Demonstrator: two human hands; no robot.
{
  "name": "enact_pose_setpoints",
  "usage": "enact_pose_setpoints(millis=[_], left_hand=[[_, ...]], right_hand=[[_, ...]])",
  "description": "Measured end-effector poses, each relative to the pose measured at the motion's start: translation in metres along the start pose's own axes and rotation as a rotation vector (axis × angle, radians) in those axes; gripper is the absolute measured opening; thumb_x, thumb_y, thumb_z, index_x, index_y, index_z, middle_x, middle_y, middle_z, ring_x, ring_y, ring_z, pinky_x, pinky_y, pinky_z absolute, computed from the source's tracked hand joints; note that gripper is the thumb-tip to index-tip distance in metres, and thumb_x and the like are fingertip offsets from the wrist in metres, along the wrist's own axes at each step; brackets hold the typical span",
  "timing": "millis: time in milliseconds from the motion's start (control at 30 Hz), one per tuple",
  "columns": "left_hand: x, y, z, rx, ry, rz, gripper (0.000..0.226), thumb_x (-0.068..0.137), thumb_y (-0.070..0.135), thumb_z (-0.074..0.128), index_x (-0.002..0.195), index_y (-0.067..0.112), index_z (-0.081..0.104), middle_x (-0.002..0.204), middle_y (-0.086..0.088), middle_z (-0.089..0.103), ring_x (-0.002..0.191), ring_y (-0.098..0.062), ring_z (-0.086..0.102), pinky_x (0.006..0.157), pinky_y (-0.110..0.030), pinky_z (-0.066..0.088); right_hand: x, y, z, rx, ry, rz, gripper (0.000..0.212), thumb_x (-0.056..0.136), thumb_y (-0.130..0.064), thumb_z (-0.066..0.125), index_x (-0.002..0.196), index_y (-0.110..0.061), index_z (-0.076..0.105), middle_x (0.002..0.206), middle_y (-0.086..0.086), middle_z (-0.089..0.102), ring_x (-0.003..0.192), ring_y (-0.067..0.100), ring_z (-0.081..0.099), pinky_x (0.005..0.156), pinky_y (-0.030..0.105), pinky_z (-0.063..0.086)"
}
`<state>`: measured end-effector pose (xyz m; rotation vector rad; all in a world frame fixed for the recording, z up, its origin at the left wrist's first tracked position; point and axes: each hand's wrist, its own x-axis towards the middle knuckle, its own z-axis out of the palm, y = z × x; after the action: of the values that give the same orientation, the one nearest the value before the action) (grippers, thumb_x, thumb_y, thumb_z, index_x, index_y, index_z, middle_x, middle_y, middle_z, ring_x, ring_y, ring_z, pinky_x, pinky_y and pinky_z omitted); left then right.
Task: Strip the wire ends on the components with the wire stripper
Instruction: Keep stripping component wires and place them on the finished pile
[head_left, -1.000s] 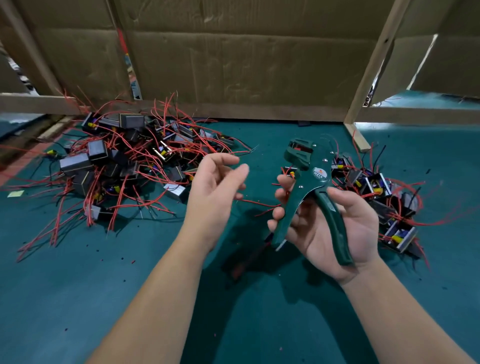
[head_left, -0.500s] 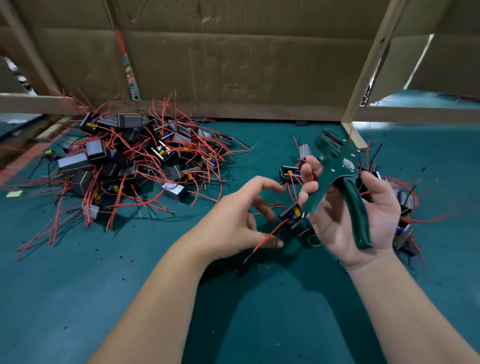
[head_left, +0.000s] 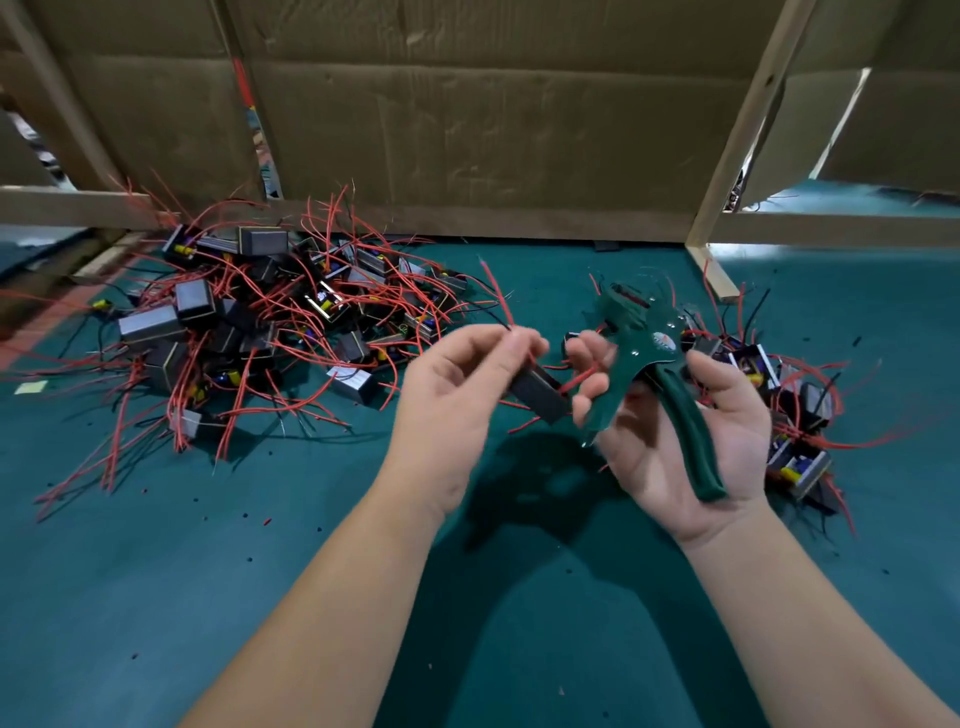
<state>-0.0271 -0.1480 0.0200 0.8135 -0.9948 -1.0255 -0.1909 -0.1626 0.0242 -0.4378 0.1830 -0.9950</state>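
My right hand (head_left: 680, 431) grips a green wire stripper (head_left: 647, 374), jaws pointing up and away, handles spread in the palm. My left hand (head_left: 457, 384) pinches red wires (head_left: 501, 306) of a small black box component (head_left: 540, 395) that hangs between the two hands, above the table. One of its red wires runs toward my right fingers. A big pile of black components with red wires (head_left: 249, 332) lies at the left. A smaller pile (head_left: 779, 395) lies behind my right hand.
A teal mat (head_left: 260, 597) covers the table, dotted with small bits of insulation. Cardboard walls (head_left: 467, 130) and wooden battens (head_left: 748, 124) close off the back. A wooden strip (head_left: 714, 275) lies on the mat at the back right.
My left hand has lifted a component off the mat and raised it between the hands, now pinching its wires. The right hand with the stripper has shifted slightly down and toward it.
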Motion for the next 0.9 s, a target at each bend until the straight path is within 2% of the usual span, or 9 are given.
enact_pose_setpoints(millis=[100, 167, 267, 333, 400, 467, 567, 767, 900], left_hand=[[0.006, 0.008, -0.004, -0.25, 0.128, -0.13, 0.012, 0.078, 0.022, 0.061, 0.083, 0.014, 0.069, 0.08, -0.001, 0.073, 0.078, -0.01, 0.067, 0.07, -0.022, 0.054], [0.01, 0.013, -0.01, -0.333, 0.189, -0.201, 0.013, 0.088, 0.018, 0.057, 0.088, 0.014, 0.07, 0.08, 0.002, 0.073, 0.077, -0.01, 0.069, 0.065, -0.022, 0.054], [0.013, 0.017, -0.018, -0.288, 0.233, -0.285, 0.021, 0.095, 0.021, 0.051, 0.092, 0.019, 0.072, 0.071, 0.01, 0.066, 0.068, -0.007, 0.065, 0.06, -0.024, 0.047], [0.013, 0.018, -0.02, -0.216, 0.25, -0.316, 0.027, 0.095, 0.022, 0.051, 0.084, 0.02, 0.075, 0.058, 0.01, 0.05, 0.051, -0.007, 0.05, 0.056, -0.023, 0.037], [0.013, 0.019, -0.02, -0.069, 0.261, -0.287, 0.029, 0.093, 0.024, 0.054, 0.073, 0.021, 0.076, 0.054, 0.007, 0.036, 0.046, -0.008, 0.033, 0.05, -0.022, 0.029], [0.011, 0.018, -0.019, 0.069, 0.244, -0.209, 0.027, 0.09, 0.025, 0.061, 0.069, 0.02, 0.075, 0.053, 0.004, 0.03, 0.047, -0.009, 0.026, 0.046, -0.018, 0.029], [0.009, 0.019, -0.019, 0.129, 0.214, -0.163, 0.017, 0.086, 0.023, 0.066, 0.074, 0.02, 0.078, 0.052, 0.003, 0.027, 0.048, -0.012, 0.021, 0.046, -0.02, 0.024], [0.009, 0.019, -0.022, 0.165, 0.181, -0.095, 0.014, 0.087, 0.014, 0.065, 0.077, 0.018, 0.074, 0.05, 0.008, 0.044, 0.043, -0.007, 0.031, 0.045, -0.016, 0.031], [0.007, 0.022, -0.022, 0.25, 0.125, -0.005, 0.014, 0.087, 0.005, 0.064, 0.079, 0.014, 0.071, 0.047, 0.018, 0.053, 0.044, 0.005, 0.046, 0.05, -0.006, 0.036]], right_hand=[[0.002, 0.01, 0.001, -0.098, 0.041, 0.11, 0.065, 0.065, -0.029, 0.063, 0.116, 0.012, 0.06, 0.11, 0.026, 0.064, 0.073, 0.03, 0.065, 0.07, 0.044, 0.057], [0.002, 0.016, 0.003, -0.146, 0.041, 0.2, 0.065, 0.065, -0.029, 0.063, 0.116, 0.011, 0.061, 0.115, 0.029, 0.061, 0.073, 0.032, 0.065, 0.07, 0.045, 0.057], [0.001, 0.02, 0.005, -0.177, 0.029, 0.291, 0.068, 0.064, -0.029, 0.067, 0.12, 0.008, 0.06, 0.115, 0.035, 0.06, 0.073, 0.036, 0.066, 0.071, 0.048, 0.057], [0.001, 0.019, 0.006, -0.225, 0.025, 0.309, 0.068, 0.066, -0.032, 0.062, 0.124, 0.004, 0.059, 0.109, 0.035, 0.062, 0.072, 0.035, 0.065, 0.072, 0.047, 0.057], [0.0, 0.017, 0.006, -0.274, 0.01, 0.296, 0.068, 0.067, -0.032, 0.062, 0.126, 0.0, 0.058, 0.105, 0.033, 0.063, 0.072, 0.035, 0.065, 0.073, 0.048, 0.057], [-0.001, 0.014, 0.006, -0.306, -0.009, 0.281, 0.072, 0.063, -0.032, 0.072, 0.127, -0.002, 0.057, 0.103, 0.03, 0.064, 0.073, 0.035, 0.065, 0.073, 0.048, 0.056], [-0.006, 0.013, 0.005, -0.333, -0.026, 0.29, 0.078, 0.059, -0.031, 0.08, 0.128, -0.001, 0.057, 0.098, 0.024, 0.065, 0.074, 0.036, 0.064, 0.072, 0.048, 0.056], [-0.01, 0.018, 0.004, -0.311, -0.037, 0.321, 0.074, 0.06, -0.027, 0.08, 0.123, 0.004, 0.058, 0.094, 0.024, 0.063, 0.074, 0.038, 0.063, 0.07, 0.05, 0.055], [-0.011, 0.02, 0.005, -0.294, -0.063, 0.322, 0.074, 0.062, -0.026, 0.079, 0.126, 0.004, 0.056, 0.093, 0.024, 0.063, 0.075, 0.038, 0.063, 0.071, 0.049, 0.055]])
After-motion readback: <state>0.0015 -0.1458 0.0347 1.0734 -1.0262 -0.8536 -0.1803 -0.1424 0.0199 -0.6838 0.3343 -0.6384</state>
